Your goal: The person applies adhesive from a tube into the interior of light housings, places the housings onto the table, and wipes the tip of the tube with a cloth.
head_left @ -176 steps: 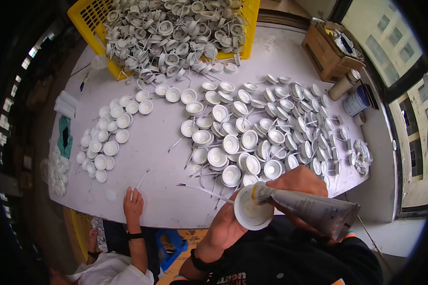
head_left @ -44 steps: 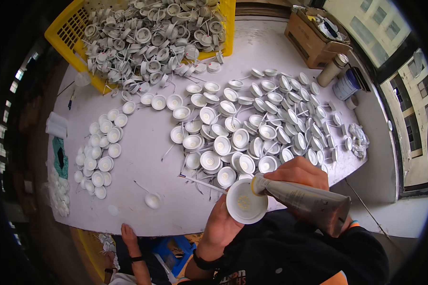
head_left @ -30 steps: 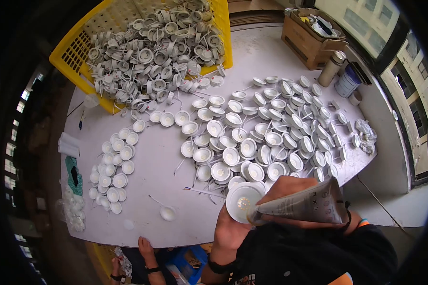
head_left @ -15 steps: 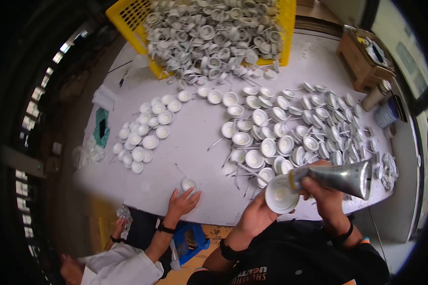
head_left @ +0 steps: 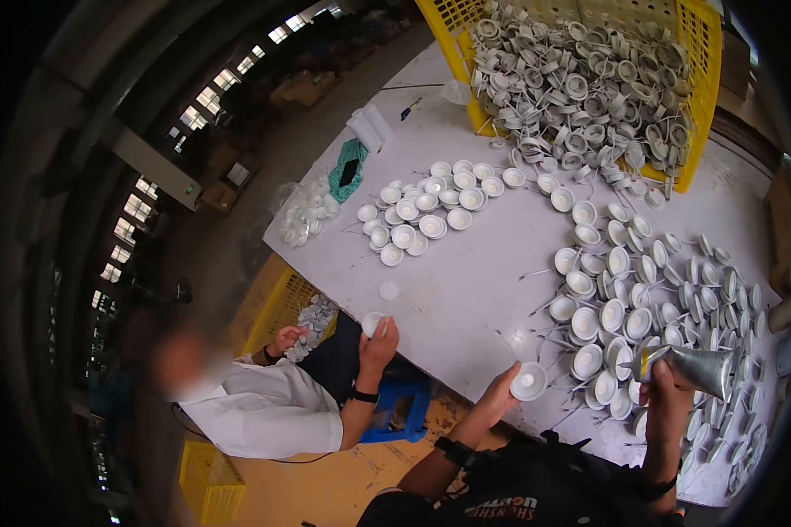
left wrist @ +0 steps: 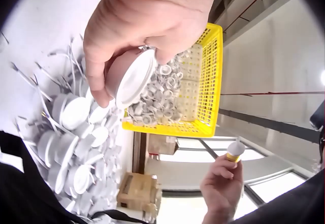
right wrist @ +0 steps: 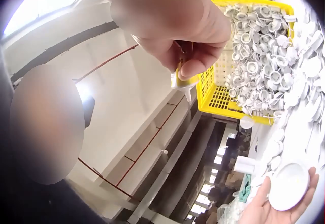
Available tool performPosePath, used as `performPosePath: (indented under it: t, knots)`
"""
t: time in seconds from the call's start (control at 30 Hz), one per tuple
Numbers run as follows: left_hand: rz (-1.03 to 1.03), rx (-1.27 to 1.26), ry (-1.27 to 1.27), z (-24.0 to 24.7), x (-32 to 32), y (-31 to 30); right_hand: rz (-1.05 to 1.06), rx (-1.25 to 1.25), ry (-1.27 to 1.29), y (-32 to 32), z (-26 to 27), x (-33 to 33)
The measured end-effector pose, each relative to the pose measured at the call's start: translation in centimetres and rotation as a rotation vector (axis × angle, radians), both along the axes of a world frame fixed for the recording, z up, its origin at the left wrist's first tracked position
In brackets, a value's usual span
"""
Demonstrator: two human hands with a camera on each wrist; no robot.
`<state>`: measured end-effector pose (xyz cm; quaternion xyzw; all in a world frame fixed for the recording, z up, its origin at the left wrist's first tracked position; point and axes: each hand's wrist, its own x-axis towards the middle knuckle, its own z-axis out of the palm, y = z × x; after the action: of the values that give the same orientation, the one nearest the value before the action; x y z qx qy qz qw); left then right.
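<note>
Between four and five o'clock in the head view, the left hand [head_left: 496,397] curls fingers and thumb round a white lamp [head_left: 529,382]: round, wide-rimmed, yellowish at the centre, with a narrower body behind. At three o'clock from it, the right hand [head_left: 668,400] pinches a silver tube [head_left: 705,372], yellow-banded, pale-nozzled. Similar lamps [head_left: 613,314] crowd the table [head_left: 466,332] toward two o'clock.

A round, white, dished lamp housing [head_left: 529,381] is gripped in the left hand [head_left: 499,395], face toward the head camera. Apart from it, the right hand [head_left: 668,397] holds a silver, yellow-banded squeeze tube [head_left: 703,371].
</note>
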<state>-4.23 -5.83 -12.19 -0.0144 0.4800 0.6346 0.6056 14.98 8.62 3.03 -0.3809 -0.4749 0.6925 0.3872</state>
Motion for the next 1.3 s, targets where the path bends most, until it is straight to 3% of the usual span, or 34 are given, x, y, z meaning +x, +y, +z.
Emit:
performPosePath:
  t: [0.17,0.27,0.37,0.43,0.47,0.53,0.67,0.73,0.8,0.97,1.07,1.3]
  knots:
    - [0.057,-0.175,0.178,-4.7,-4.8,-1.3,-0.048,0.009,-0.011,-0.4,0.3,-1.0]
    - [0.096,-0.389,0.450,-7.9,-8.6,-0.7,-0.064,0.007,-0.027,-0.2,0.3,-1.0]
    - [0.086,-0.497,0.489,-10.2,-12.0,-0.2,-0.121,0.010,-0.080,-0.2,-0.1,-1.4]
    - [-0.265,-0.718,1.137,-11.3,-14.5,0.4,-0.140,0.010,-0.131,0.1,-0.3,-1.6]
    - [-0.279,-0.715,1.130,-11.3,-15.1,0.5,-0.147,0.000,-0.169,0.2,-0.4,-1.8]
    - [0.091,-0.756,1.884,-8.2,-16.3,1.9,-0.164,-0.016,-0.210,0.6,-0.4,-2.4]
    - [0.138,-0.404,1.374,-4.3,-22.2,7.8,-0.240,0.012,-0.185,1.5,-1.1,-3.9]
    - [0.212,-0.357,1.334,-4.4,-25.9,11.6,-0.295,0.006,-0.201,2.3,-1.5,-4.6]
    - [0.303,-0.384,1.312,-6.2,-30.3,15.3,-0.260,0.006,-0.217,3.1,-2.1,-5.1]
    - [0.275,-0.831,1.425,-5.8,-34.6,20.5,-0.314,0.015,-0.297,4.9,-2.5,-7.5]
    - [0.081,-0.907,1.283,-5.4,-36.0,22.1,-0.329,0.017,-0.315,5.8,-2.9,-8.2]
    - [0.067,-0.879,1.369,-6.7,-36.5,23.2,-0.286,-0.047,-0.345,6.1,-3.9,-7.9]
